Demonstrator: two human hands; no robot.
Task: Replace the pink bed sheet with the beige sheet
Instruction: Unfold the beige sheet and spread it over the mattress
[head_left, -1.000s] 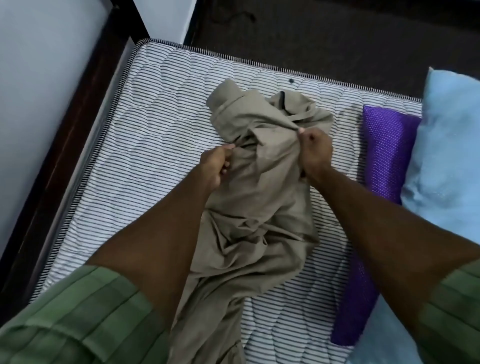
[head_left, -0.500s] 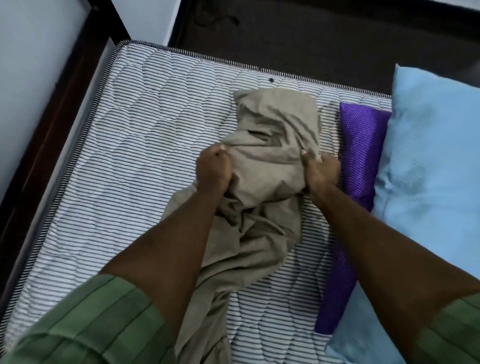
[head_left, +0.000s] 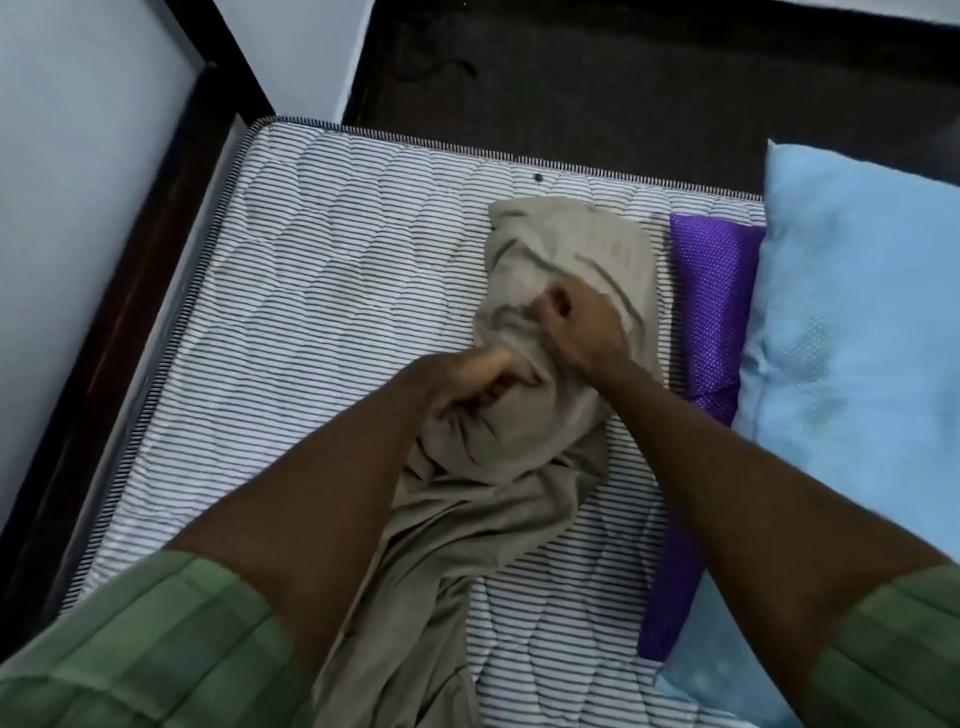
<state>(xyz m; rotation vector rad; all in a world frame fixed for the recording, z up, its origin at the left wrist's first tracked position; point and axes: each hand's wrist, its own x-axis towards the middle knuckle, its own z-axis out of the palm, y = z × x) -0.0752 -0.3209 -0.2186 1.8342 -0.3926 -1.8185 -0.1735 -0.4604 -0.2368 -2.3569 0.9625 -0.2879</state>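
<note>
Beige sheet (head_left: 540, 415): it lies in a crumpled heap on the bare striped mattress (head_left: 311, 338), near the far edge. A long part runs down toward the person and is cut off at the bottom of the view.
Left hand (head_left: 470, 387): the fingers are curled tight round a bunch of the beige sheet. The fingertips are tucked into the cloth and cannot be seen.
Right hand (head_left: 582, 327): it grips a fold of the sheet near the top of the heap. It looks a bit blurry, so each finger is hard to make out.
Sleeves: green and striped, cut off at the bottom corners.
Purple pillow (head_left: 701, 322): it lies just beside the sheet on the right. The blue pillow (head_left: 857, 338) covers part of it.
Blue pillow: its right side runs out of the view.
Bed frame (head_left: 130, 312): dark, along the left side of the mattress.
Floor past the bed: too dark to make out.
</note>
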